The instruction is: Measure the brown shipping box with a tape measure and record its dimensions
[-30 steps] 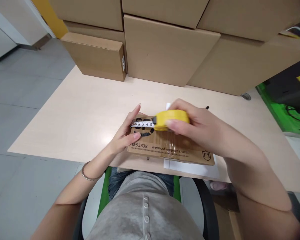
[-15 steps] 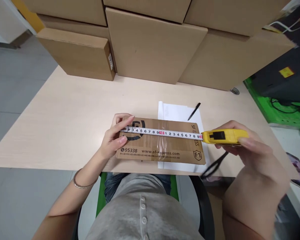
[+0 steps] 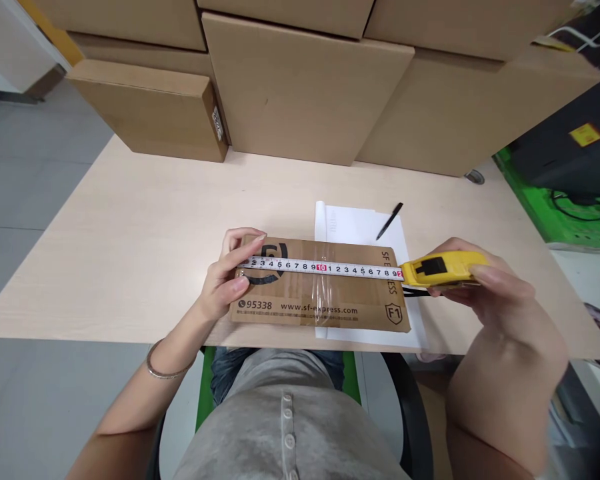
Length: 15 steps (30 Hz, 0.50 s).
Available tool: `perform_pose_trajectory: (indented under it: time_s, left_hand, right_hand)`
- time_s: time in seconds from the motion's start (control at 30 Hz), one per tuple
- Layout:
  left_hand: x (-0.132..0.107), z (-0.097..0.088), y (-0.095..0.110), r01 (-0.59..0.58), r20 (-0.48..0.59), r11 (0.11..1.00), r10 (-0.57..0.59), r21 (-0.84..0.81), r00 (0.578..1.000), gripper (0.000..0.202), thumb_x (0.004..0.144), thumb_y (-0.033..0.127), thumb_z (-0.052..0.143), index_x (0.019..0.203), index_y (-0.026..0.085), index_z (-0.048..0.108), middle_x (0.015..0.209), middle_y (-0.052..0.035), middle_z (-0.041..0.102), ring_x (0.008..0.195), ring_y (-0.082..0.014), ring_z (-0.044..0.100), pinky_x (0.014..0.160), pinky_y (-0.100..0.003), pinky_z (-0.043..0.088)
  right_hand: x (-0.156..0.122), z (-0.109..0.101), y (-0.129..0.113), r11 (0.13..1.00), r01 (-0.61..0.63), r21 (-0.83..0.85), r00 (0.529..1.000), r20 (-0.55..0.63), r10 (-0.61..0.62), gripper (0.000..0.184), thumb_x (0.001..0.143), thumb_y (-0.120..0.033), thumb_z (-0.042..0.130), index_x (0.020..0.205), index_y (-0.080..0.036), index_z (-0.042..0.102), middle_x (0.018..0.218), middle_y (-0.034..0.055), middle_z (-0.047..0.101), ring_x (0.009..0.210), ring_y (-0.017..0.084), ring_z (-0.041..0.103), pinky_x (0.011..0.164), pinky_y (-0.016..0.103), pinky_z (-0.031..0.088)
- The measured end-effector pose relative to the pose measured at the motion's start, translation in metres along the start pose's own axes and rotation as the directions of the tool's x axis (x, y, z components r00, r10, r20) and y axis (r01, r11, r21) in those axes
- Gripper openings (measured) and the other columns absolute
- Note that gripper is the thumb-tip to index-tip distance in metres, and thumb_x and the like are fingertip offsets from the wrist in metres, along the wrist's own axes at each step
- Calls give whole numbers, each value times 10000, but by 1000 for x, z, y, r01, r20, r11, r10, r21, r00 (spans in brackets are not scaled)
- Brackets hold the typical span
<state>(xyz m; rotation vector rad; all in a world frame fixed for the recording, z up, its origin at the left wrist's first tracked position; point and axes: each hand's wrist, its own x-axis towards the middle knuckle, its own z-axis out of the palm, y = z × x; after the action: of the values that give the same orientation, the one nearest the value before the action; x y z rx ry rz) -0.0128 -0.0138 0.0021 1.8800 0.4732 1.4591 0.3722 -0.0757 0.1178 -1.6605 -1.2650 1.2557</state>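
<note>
A flat brown cardboard box [image 3: 325, 310] printed with "95338" lies near the table's front edge. A white measuring tape blade [image 3: 325, 268] runs across its top from left to right. My left hand [image 3: 227, 280] pinches the blade's end against the box's left edge. My right hand [image 3: 490, 293] grips the yellow tape measure case [image 3: 443, 268] just past the box's right end, with a black strap hanging below it.
A white sheet of paper [image 3: 353, 223] lies under the box with a black pen [image 3: 390, 221] on it. Large cardboard boxes [image 3: 305, 87] are stacked along the light wooden table's [image 3: 130, 233] back. A green bin [image 3: 570, 213] stands at the right.
My right hand pulled the yellow case rightward from the box's left part to beyond its right end, drawing the blade out. The left hand stayed holding the blade's end.
</note>
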Motion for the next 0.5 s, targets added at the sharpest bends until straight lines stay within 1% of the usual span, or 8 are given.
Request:
perform_pose_trajectory:
  time_s: [0.07, 0.17, 0.2, 0.27, 0.33, 0.4, 0.43, 0.5]
  left_hand:
    - [-1, 0, 0, 16, -12, 1000, -16, 7, 1000, 543, 1000, 507, 588, 1532, 403, 617, 1344, -105, 652, 1287, -298, 571, 1026, -503, 536]
    - [-4, 0, -1, 41, -14, 999, -41, -3, 999, 543, 983, 519, 599, 1515, 417, 632, 1349, -96, 651, 1300, -307, 570, 1033, -511, 539]
    - [-5, 1, -1, 60, -13, 998, -60, -21, 998, 571, 972, 534, 609, 1531, 420, 614, 1360, -90, 650, 1294, -307, 577, 1030, -507, 544]
    - [-9, 3, -1, 135, -22, 987, -138, -85, 990, 687, 944, 580, 629, 1605, 428, 517, 1395, -80, 648, 1247, -300, 611, 1003, -485, 566]
    - [-12, 6, 0, 232, -33, 958, -241, -170, 970, 814, 923, 600, 651, 1674, 430, 387, 1437, -74, 641, 1188, -279, 645, 981, -452, 584]
    - [-14, 8, 0, 289, -32, 926, -305, -242, 952, 865, 920, 572, 669, 1698, 431, 319, 1455, -66, 638, 1172, -258, 660, 997, -423, 584]
    - [-15, 9, 0, 292, -30, 919, -310, -265, 950, 870, 920, 557, 676, 1699, 435, 310, 1454, -60, 640, 1176, -252, 664, 1006, -413, 582]
    - [-15, 9, 0, 273, -15, 919, -289, -283, 957, 877, 916, 544, 688, 1698, 446, 301, 1446, -51, 645, 1180, -247, 672, 1006, -401, 582]
  right_hand:
    - [0, -2, 3, 1000, 11, -5, 1000, 11, -11, 500, 658, -733, 798, 809, -262, 719, 746, 37, 713, 605, 194, 655, 449, 268, 404]
    - [-3, -5, 5, 999, 35, -32, 999, 32, -34, 486, 691, -727, 769, 836, -266, 716, 726, 44, 708, 611, 214, 648, 453, 287, 376]
    - [-5, -6, 3, 998, 45, -44, 998, 39, -43, 478, 702, -724, 765, 844, -270, 716, 727, 46, 709, 616, 218, 640, 459, 294, 368]
    - [-9, -6, -3, 996, 69, -63, 996, 52, -65, 458, 727, -718, 762, 856, -281, 716, 738, 46, 708, 614, 216, 611, 474, 308, 352]
    - [-12, -4, -14, 993, 98, -71, 994, 61, -94, 442, 756, -716, 757, 864, -290, 714, 735, 41, 696, 592, 206, 564, 477, 319, 318]
    - [-10, 4, -26, 984, 155, -82, 985, 90, -147, 430, 800, -714, 743, 878, -293, 706, 722, 28, 668, 583, 195, 523, 487, 328, 296]
    - [-8, 10, -33, 976, 196, -93, 976, 119, -185, 426, 828, -711, 730, 879, -290, 697, 720, 21, 649, 595, 191, 513, 501, 332, 301]
    - [-1, 27, -46, 951, 288, -116, 941, 217, -259, 412, 891, -685, 699, 883, -275, 667, 748, 12, 626, 635, 186, 514, 541, 336, 335]
